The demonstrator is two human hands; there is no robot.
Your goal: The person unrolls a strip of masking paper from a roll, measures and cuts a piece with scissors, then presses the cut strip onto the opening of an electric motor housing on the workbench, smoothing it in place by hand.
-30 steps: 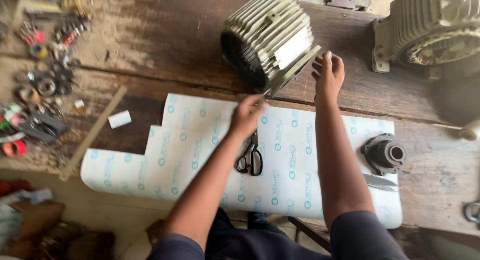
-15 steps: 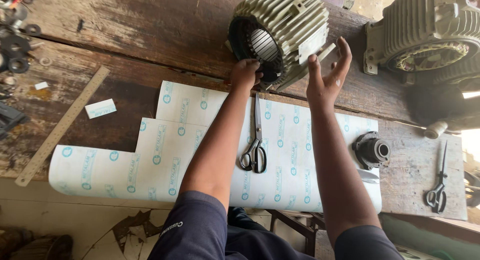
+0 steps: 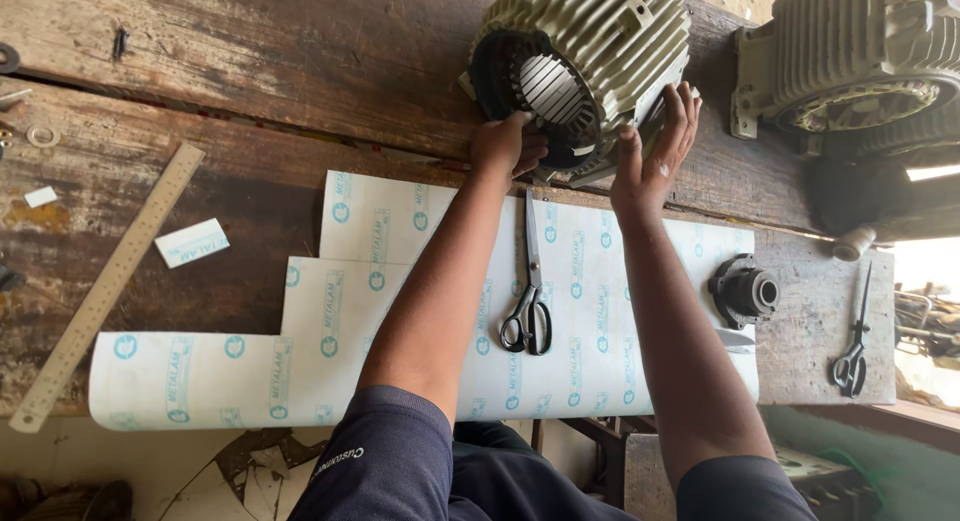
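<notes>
A ribbed grey motor housing [image 3: 600, 41] lies on its side on the wooden bench [image 3: 250, 81], its open end with stator slots facing me. My left hand [image 3: 508, 146] rests at the lower rim of that opening, fingers curled against it. My right hand [image 3: 655, 146] presses flat against the housing's right side, fingers spread. Below both hands a white printed sheet of insulation paper [image 3: 350, 341] is spread out, with black-handled scissors [image 3: 528, 301] lying on it between my forearms.
A second ribbed motor casing [image 3: 850, 61] stands at the upper right. A black bearing cap [image 3: 745, 291] sits on the sheet's right edge, another pair of scissors [image 3: 853, 351] beyond it. A steel ruler [image 3: 105, 286] and a small paper offcut [image 3: 192, 243] lie at left.
Both hands have moved up from the paper to the motor housing. The left hand now sits at the opening's rim and the right hand lies against the housing's side.
</notes>
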